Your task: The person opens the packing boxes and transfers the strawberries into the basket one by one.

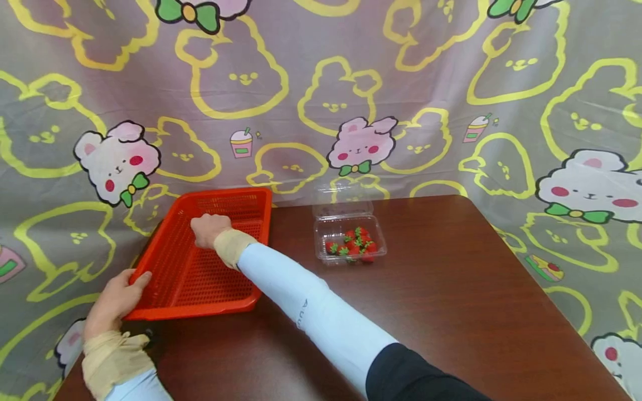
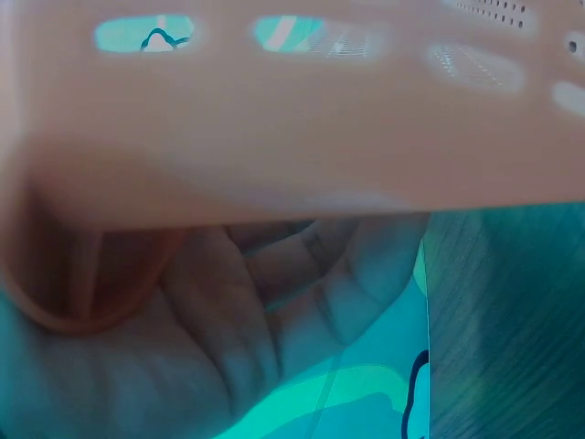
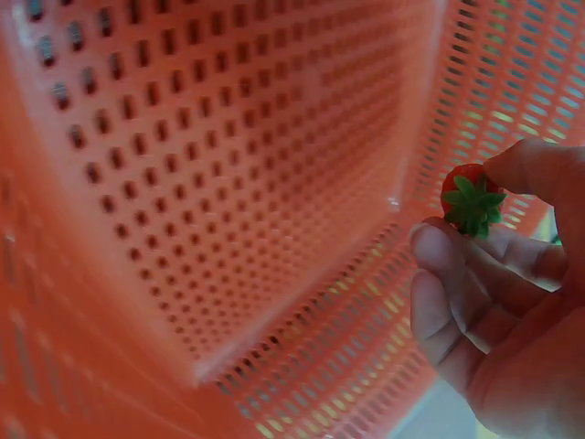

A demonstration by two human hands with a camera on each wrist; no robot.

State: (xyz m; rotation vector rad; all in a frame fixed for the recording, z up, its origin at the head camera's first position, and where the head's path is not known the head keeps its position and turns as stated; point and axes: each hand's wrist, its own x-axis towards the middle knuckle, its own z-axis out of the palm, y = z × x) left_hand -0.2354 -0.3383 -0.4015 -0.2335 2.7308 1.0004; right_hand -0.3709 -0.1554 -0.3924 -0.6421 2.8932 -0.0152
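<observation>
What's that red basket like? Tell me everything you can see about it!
The basket is bright red and looks like plastic. It's a four-sided tray shape with little holes in its floor, slots in its walls and a smooth rim. It's open side up at the left of the table; whether it's quite flat is hard to tell. The left hand grips its near left corner, thumb over the rim.

Head view facing forward-down, close wrist views, left outside basket (image 1: 200, 309), right inside, basket in all 3
</observation>
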